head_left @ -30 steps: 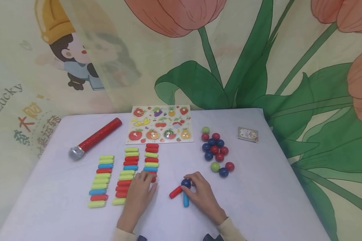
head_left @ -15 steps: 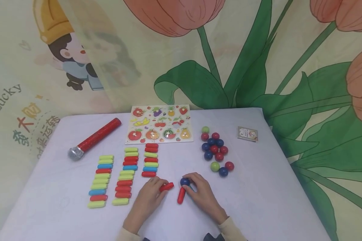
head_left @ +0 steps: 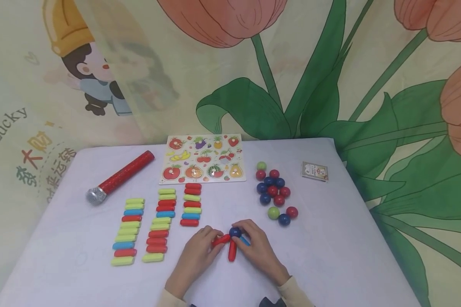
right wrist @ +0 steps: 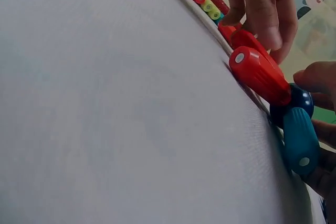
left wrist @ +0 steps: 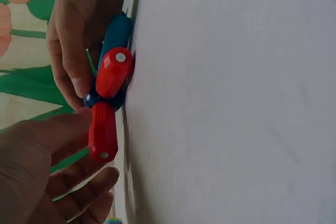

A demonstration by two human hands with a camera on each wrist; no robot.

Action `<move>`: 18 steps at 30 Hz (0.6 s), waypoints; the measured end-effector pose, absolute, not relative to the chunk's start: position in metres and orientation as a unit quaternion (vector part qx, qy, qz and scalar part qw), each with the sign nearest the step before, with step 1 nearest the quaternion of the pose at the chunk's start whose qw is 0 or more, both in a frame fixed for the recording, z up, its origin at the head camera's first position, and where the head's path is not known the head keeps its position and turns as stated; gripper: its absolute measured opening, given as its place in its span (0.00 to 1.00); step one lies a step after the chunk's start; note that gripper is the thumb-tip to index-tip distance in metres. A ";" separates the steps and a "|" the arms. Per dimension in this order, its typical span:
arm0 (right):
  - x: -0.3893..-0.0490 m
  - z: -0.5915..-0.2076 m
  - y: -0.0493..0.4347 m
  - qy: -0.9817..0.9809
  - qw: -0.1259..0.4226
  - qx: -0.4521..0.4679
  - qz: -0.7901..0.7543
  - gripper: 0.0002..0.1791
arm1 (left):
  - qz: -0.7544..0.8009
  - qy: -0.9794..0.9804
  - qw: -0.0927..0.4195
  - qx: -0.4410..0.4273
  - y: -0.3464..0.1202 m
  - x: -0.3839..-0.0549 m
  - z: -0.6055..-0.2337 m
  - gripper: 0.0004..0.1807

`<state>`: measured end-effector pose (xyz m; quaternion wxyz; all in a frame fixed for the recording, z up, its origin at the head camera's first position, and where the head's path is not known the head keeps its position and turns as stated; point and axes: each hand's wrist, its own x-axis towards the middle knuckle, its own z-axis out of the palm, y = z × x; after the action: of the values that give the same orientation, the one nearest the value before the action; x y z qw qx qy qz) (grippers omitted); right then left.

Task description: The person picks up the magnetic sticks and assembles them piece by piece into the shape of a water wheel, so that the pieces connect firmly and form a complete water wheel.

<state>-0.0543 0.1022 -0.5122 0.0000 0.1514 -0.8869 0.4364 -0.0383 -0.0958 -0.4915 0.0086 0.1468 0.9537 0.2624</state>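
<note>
While the right hand [head_left: 258, 246] pinches the ball [head_left: 234, 231] with thumb and fingers, the left hand [head_left: 197, 251] holds the left red rod [head_left: 220, 240] between thumb and fingertips. The ball lies between the hands, low over the cloth [head_left: 315, 256]. The near red rod [head_left: 232, 251] points from it toward the person; the blue rod [head_left: 245, 241] runs out beside the right thumb. The left red rod's inner end meets the ball or lies just beside it; seating cannot be confirmed.

Principal hazard, as judged: an off-line push could turn the ball in its pinch and swing or detach the other two rods. Secondary: the left thumb works close to the near red rod and could knock it; the right hand, crowding the blue rod, could lever it off. Early release could leave a weak join to drop.
</note>
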 end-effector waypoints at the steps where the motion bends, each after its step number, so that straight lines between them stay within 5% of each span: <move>1: -0.054 -0.512 0.102 -0.888 0.001 0.147 0.436 0.19 | 0.261 0.956 0.003 0.137 -0.099 -0.039 -0.490 0.20; 9: -0.053 -0.510 0.096 -0.900 0.029 0.104 0.422 0.20 | 0.184 0.979 -0.069 0.053 -0.133 -0.048 -0.486 0.24; 18: -0.053 -0.512 0.095 -0.906 0.040 0.112 0.405 0.19 | 0.162 0.985 -0.038 0.052 -0.143 -0.054 -0.485 0.26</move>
<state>-0.0533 0.0953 -0.5118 0.0404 0.1116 -0.9064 0.4053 -0.0537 -0.1432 -0.4845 -0.0381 0.0519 0.9848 0.1615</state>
